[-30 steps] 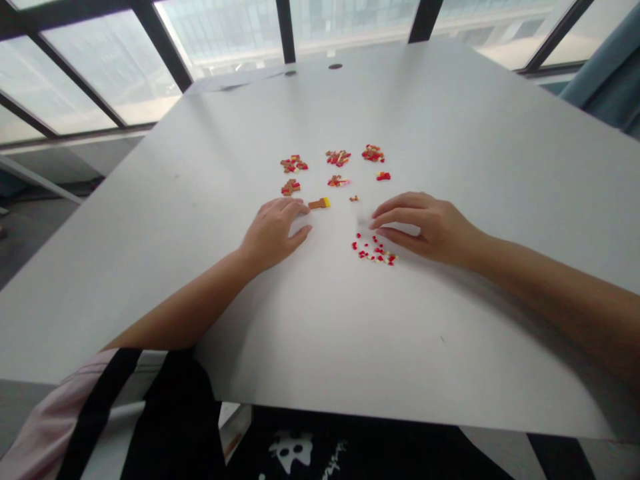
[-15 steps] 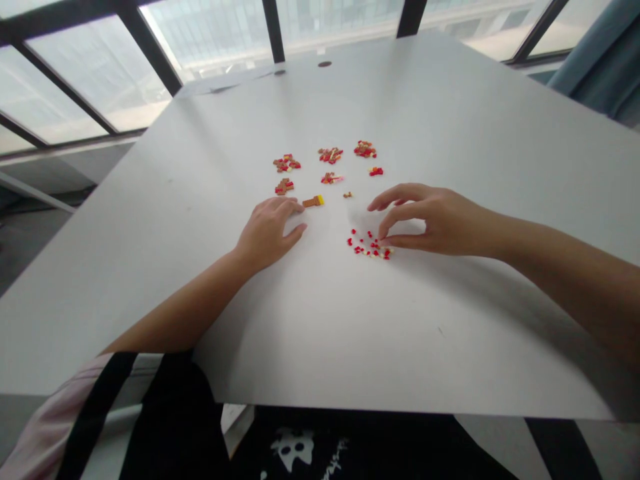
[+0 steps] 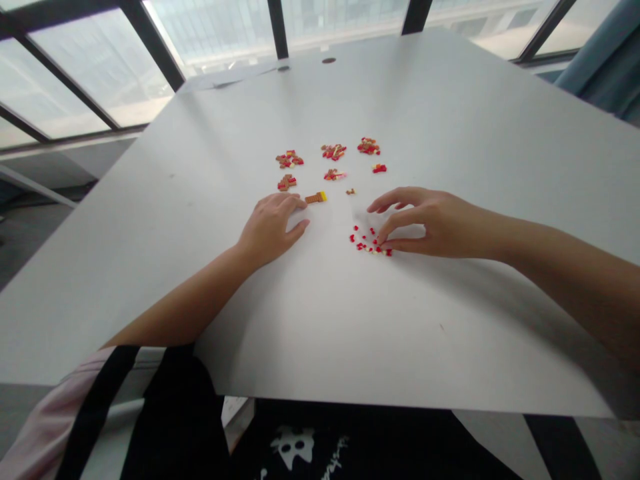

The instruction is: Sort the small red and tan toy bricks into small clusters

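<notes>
My left hand (image 3: 273, 223) lies palm down on the table with its fingers stretched out. Its fingertips are at the left end of a small brown brick piece with a yellow end (image 3: 316, 198); whether they touch it I cannot tell. My right hand (image 3: 420, 217) reaches in from the right over a loose scatter of tiny red and cream pieces (image 3: 361, 246). Thumb and index fingertip come together at the scatter's right side, and anything between them is too small to make out. The other right fingers are curved above the table.
Beyond my hands lie small piles of red, brown and cream bricks: a left pile (image 3: 290, 159), a middle pile (image 3: 333, 152) and a right pile (image 3: 369, 146). Smaller groups sit nearer, among them red pieces (image 3: 379, 169) and a tiny brown piece (image 3: 351, 192). The white table (image 3: 320, 320) reaches toward windows.
The camera view has shifted slightly. My right thumb and index finger have moved a little lower relative to the red scatter. My left hand stays by the brown and yellow piece.
</notes>
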Demonstrator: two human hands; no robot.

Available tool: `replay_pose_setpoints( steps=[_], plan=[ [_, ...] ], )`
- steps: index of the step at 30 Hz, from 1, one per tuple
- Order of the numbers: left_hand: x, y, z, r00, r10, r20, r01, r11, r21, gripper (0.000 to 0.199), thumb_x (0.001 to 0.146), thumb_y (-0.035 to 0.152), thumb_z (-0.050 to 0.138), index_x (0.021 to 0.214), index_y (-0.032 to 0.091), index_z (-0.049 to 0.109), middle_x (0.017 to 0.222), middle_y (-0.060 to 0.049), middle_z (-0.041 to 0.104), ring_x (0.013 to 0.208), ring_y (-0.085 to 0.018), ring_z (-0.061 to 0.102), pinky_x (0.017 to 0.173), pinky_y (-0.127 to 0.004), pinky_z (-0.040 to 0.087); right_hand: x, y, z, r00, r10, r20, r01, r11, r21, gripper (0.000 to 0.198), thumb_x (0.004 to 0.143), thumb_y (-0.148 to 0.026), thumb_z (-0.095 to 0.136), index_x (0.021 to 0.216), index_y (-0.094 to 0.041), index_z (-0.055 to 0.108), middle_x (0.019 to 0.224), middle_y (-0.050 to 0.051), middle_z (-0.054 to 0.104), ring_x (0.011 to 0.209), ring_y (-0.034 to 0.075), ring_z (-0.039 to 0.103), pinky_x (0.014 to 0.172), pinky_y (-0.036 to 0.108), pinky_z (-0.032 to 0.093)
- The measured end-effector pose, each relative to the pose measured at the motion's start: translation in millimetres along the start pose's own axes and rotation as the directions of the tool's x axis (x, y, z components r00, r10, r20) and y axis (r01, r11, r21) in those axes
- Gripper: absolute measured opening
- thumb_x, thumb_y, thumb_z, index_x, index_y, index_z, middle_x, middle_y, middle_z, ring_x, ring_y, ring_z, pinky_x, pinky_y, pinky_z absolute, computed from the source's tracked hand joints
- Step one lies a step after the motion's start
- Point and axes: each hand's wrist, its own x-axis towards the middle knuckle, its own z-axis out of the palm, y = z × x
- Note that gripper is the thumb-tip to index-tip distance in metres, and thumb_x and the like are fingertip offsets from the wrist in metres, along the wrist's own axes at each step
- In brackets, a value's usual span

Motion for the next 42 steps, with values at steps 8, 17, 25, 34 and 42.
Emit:
replay_pose_setpoints(
  steps=[8,17,25,34,42],
  plan=[
    [0.1,0.6,-0.4,1.000,-0.010,0.002,0.010,1.000,0.000,0.025,0.096,0.030,0.060,0.120,0.023,0.066,0.140,-0.012,0.073,0.135,-0.030,0.065,0.121,-0.053,0.045,-0.6,1.3,-0.4,1.000,0.017,0.005,-0.017,1.000,0.014,0.018,0.094,-0.039,0.067,0.092,-0.030,0.083,0.129,0.010,0.074,0.106,0.027,0.075,0.097,0.049,0.063],
    [-0.2,-0.7,0.6,1.000,0.004,-0.004,-0.004,1.000,-0.008,0.025,0.097,0.030,0.060,0.120,0.022,0.066,0.139,-0.013,0.073,0.135,-0.031,0.065,0.121,-0.052,0.045,-2.0,2.3,1.9,0.999,0.049,-0.016,-0.049,0.999,0.007,0.019,0.094,-0.041,0.066,0.091,-0.031,0.082,0.127,0.009,0.075,0.103,0.028,0.076,0.095,0.049,0.062],
    [0.3,0.4,-0.3,1.000,-0.003,0.006,0.003,1.000,-0.002,0.025,0.097,0.031,0.059,0.120,0.022,0.066,0.140,-0.013,0.073,0.136,-0.031,0.064,0.121,-0.052,0.045,-1.3,5.1,5.1,0.999,0.040,-0.023,-0.041,0.997,-0.066,0.029,0.098,-0.044,0.059,0.094,-0.028,0.082,0.128,0.011,0.076,0.097,0.026,0.077,0.090,0.047,0.063],
    [-0.7,-0.4,1.0,1.000,0.013,-0.003,-0.013,1.000,0.009,0.029,0.098,0.032,0.059,0.122,0.018,0.067,0.140,-0.016,0.072,0.135,-0.031,0.065,0.121,-0.051,0.046,-1.0,1.4,2.7,0.999,0.021,-0.044,-0.023,0.999,-0.040,0.026,0.096,-0.040,0.065,0.091,-0.023,0.083,0.125,0.015,0.076,0.095,0.026,0.078,0.090,0.047,0.063],
    [0.4,1.0,1.7,1.000,0.000,-0.004,0.001,1.000,0.017,0.027,0.097,0.029,0.060,0.121,0.019,0.067,0.139,-0.014,0.073,0.134,-0.031,0.065,0.120,-0.050,0.046,7.4,-4.6,-3.2,0.971,0.107,-0.215,-0.121,0.991,-0.052,0.022,0.096,-0.042,0.066,0.089,-0.028,0.081,0.112,0.009,0.080,0.096,0.026,0.076,0.092,0.044,0.060]
  ],
)
